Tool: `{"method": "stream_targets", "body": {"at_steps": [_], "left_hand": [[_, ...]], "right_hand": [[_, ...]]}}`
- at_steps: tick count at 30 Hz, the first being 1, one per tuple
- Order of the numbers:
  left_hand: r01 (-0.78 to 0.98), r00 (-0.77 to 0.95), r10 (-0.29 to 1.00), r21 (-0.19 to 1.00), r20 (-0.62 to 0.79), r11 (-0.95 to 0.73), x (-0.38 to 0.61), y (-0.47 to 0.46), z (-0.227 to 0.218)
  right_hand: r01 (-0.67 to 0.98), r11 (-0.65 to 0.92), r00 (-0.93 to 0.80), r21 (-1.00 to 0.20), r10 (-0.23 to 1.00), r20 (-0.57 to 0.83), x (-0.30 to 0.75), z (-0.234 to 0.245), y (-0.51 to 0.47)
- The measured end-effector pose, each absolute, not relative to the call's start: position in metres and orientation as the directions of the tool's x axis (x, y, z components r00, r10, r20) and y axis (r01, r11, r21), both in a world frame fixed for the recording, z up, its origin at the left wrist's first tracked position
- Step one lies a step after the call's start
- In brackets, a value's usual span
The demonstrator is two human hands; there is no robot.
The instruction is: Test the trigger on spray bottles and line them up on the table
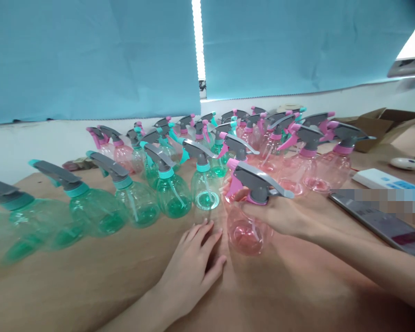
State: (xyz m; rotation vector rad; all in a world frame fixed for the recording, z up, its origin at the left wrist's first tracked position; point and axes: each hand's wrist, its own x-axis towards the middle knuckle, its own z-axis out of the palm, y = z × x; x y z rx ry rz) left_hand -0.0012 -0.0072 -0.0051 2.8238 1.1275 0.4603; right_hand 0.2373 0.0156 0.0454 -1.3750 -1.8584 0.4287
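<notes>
My right hand [268, 214] grips a pink spray bottle [246, 235] around its neck, below the grey and pink trigger head. The bottle stands upright, its clear pink body showing under my fingers. Flat on the tabletop, my left hand [195, 263] rests with fingers spread, just left of that bottle and holding nothing. Nearest beyond my left fingertips are a green spray bottle [207, 191] with a turquoise collar and another green spray bottle [174, 196]. Part of my right hand's fingers is hidden behind the pink bottle's head.
Several green spray bottles [136, 203] line the left side. Pink spray bottles [297, 170] cluster at the right and back. A phone [376, 221], a white box-shaped device [383, 179], a white mouse [407, 163] and an open cardboard box [383, 124] lie to the right on the wooden table [90, 286].
</notes>
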Motion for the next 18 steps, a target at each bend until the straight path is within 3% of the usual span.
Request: {"method": "stream_targets", "body": {"at_steps": [12,18], "left_hand": [[0.656,0.684,0.675,0.173,0.276,-0.735,-0.002,-0.007,-0.006],[0.657,0.688,0.672,0.159,0.274,-0.737,-0.003,-0.006,-0.009]], "right_hand": [[0.65,0.346,-0.096,-0.677,0.921,0.378,0.238,0.044,0.017],[0.503,0.393,-0.111,-0.77,0.913,0.394,0.222,0.055,0.017]]}}
